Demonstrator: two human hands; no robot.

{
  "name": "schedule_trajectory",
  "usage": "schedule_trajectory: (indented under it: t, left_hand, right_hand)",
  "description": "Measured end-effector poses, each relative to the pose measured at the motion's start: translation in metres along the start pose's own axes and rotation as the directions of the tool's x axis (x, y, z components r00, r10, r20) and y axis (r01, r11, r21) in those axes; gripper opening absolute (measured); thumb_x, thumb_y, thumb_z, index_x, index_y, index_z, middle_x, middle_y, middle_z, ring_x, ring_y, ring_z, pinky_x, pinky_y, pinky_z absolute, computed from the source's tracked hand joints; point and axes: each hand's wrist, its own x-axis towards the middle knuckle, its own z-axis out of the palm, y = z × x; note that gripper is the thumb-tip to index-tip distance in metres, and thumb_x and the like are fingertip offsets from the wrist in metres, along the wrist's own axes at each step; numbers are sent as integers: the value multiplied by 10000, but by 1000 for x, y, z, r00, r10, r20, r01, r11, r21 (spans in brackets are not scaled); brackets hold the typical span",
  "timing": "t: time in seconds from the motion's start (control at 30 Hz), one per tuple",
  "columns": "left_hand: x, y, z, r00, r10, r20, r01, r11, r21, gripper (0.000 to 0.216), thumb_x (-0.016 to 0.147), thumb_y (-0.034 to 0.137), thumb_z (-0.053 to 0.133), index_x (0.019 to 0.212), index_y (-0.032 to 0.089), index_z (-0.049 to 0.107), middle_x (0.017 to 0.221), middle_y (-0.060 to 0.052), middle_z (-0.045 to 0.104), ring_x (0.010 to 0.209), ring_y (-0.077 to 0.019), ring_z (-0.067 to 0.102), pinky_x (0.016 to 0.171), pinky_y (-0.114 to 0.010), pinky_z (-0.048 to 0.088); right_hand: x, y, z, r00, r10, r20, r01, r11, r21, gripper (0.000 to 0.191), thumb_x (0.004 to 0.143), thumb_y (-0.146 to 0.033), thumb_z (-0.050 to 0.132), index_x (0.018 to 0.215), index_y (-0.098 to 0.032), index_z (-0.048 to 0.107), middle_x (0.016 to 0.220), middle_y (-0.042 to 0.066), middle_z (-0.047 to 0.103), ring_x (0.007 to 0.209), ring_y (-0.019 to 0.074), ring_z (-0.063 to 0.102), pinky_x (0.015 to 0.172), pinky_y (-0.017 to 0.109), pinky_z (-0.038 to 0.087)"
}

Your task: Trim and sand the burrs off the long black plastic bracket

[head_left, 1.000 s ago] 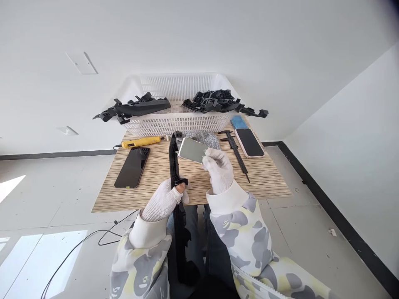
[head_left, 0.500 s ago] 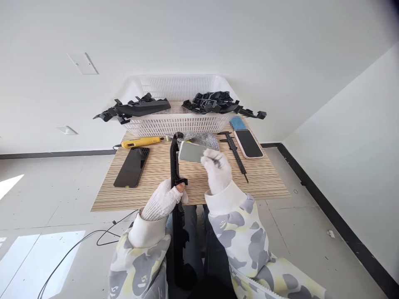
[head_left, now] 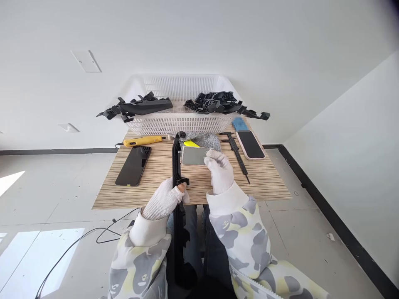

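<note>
My left hand (head_left: 166, 198), in a white glove with a bare thumb tip, is closed round a long black plastic trim part (head_left: 176, 162). The part stands lengthwise before me, its hooked end over the table and its lower end over my lap. In my right hand (head_left: 220, 169), also gloved in white, a flat grey-green rectangular sanding pad (head_left: 193, 156) is pinched by its right end. The pad's left edge lies right beside the trim part; whether they touch I cannot tell. Behind the pad are a grey cloth (head_left: 210, 141) and a bright yellow piece (head_left: 191, 144).
A white plastic basket (head_left: 183, 124) at the back holds several black plastic parts (head_left: 215, 103). On the striped table (head_left: 109, 195) lie a yellow corded tool (head_left: 141, 141), a dark phone (head_left: 133, 166), a caliper (head_left: 237, 155), a pink-edged phone (head_left: 250, 144) and a blurred blue item (head_left: 240, 123).
The sanding pad has shifted slightly down and levelled out from its tilt, uncovering more of the yellow piece. My left hand keeps its hold on the trim part. The view has moved slightly.
</note>
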Motion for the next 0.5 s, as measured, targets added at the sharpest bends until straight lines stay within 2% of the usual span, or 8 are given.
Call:
schedule_trajectory:
  t: [0.07, 0.1, 0.2, 0.33, 0.43, 0.5]
  left_hand:
    - [0, 0, 0, 1000, 9, 8, -9, 1000, -16, 532, 941, 696, 506, 947, 193, 680, 617, -28, 706, 603, -203, 609, 626, -311, 449]
    - [0, 0, 0, 1000, 10, 3, -10, 1000, -23, 535, 939, 699, 508, 954, 192, 678, 614, -26, 702, 599, -203, 607, 620, -309, 445]
    - [0, -1, 1, 1000, 0, -12, -1, 1000, -26, 537, 942, 696, 515, 946, 187, 685, 607, -23, 694, 569, -187, 576, 586, -299, 419]
    - [2, -4, 2, 1000, 9, 0, -9, 995, -99, 511, 940, 668, 547, 975, 181, 697, 620, -24, 708, 559, -182, 571, 574, -295, 427]
    - [1, -3, 2, 1000, 4, -2, -4, 994, -108, 520, 947, 674, 552, 952, 177, 705, 629, -30, 714, 590, -181, 591, 595, -291, 452]
    - [-1, 0, 3, 1000, 15, -27, -18, 992, -124, 555, 938, 700, 547, 960, 170, 713, 651, -40, 726, 589, -175, 581, 594, -289, 458]
  right_hand:
    - [1, 1, -1, 994, 48, 95, -48, 999, -5, 302, 596, -390, 915, 796, -250, 736, 801, 6, 751, 705, 154, 664, 680, 329, 607]
    - [1, 1, -2, 993, 61, 101, -60, 998, -11, 308, 586, -385, 924, 788, -245, 738, 811, 12, 758, 711, 157, 668, 676, 328, 606]
    - [-1, 2, -1, 999, 35, -12, -35, 999, 22, 319, 602, -387, 922, 825, -239, 750, 835, 18, 764, 730, 162, 678, 689, 332, 610]
    - [-5, 0, 2, 991, 90, 101, -91, 996, 4, 292, 599, -353, 918, 803, -233, 746, 815, 4, 750, 720, 156, 671, 688, 323, 605]
    - [-5, -4, 4, 998, 61, -32, -61, 998, 17, 275, 638, -309, 881, 870, -234, 754, 853, -1, 753, 727, 130, 654, 694, 285, 589]
    - [-5, -6, 5, 997, 65, -34, -63, 997, 51, 290, 617, -310, 882, 863, -231, 748, 852, -3, 751, 696, 112, 627, 661, 261, 570]
